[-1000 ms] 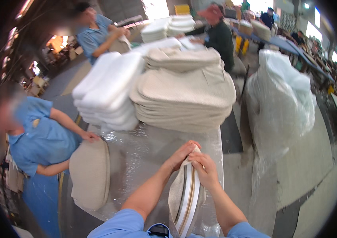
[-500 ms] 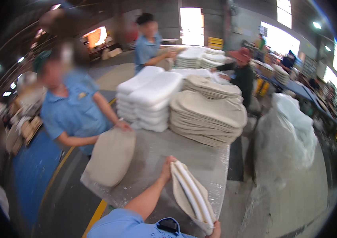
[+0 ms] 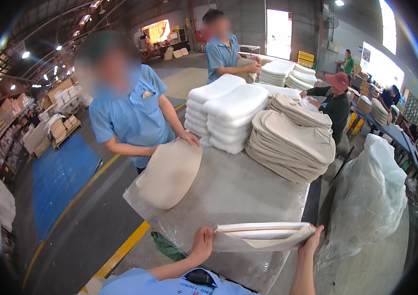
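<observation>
Across the middle of the view and down toward six o'clock stretches a grey counter (image 3: 233, 189) with a shiny surface. Between three and four o'clock, a bulky clear plastic bag (image 3: 368, 191) stands near its right edge. At ten o'clock, a co-worker (image 3: 130, 115) in a blue shirt stands at the counter's left side. At three o'clock, near the centre, sits a high stack of beige covers (image 3: 290, 150); beside it, around twelve o'clock, rises a stack of white pads (image 3: 228, 113). At eight o'clock, a rounded beige piece (image 3: 169, 177) rests on the counter under the co-worker's hands. At five o'clock, a beige cover (image 3: 265, 242) spans the person's two hands, its upward side showing white bands along a thin brown strip. Between four and five, the right hand (image 3: 312, 241) pinches the cover's right corner. At six, the left hand (image 3: 202, 244) meets its left end, fingers bent together; whether it grips, I cannot tell.
</observation>
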Available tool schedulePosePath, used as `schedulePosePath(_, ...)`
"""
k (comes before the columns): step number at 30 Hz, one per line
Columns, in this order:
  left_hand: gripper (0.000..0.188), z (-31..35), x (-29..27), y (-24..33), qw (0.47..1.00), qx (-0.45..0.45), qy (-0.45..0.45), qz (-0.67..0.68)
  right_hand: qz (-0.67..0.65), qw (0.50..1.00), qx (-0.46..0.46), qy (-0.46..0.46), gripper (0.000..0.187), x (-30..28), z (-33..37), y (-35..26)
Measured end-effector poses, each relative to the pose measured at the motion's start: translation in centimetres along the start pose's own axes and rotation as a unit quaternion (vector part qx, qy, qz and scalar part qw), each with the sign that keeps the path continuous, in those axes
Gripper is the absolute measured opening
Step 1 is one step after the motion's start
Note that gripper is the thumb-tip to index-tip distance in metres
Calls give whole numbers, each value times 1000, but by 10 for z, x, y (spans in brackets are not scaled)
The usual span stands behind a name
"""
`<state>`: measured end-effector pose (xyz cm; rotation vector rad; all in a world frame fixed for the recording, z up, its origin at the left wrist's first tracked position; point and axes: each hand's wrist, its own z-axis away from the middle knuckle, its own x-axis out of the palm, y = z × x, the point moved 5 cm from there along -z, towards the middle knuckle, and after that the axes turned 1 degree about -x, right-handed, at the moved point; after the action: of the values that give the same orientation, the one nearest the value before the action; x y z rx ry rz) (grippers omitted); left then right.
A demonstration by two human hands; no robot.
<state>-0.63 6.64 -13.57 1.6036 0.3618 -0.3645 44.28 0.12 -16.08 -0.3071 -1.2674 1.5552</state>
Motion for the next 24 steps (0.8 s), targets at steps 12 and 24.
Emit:
schedulePosePath(12,111,94,21,38,875,-69,-426,218,119,990,-30,-70,58,140,-75,40)
schedulePosePath(24,63,-29,97,66,900,27,-399,175,82,979,-19,-187,79,135,2,23)
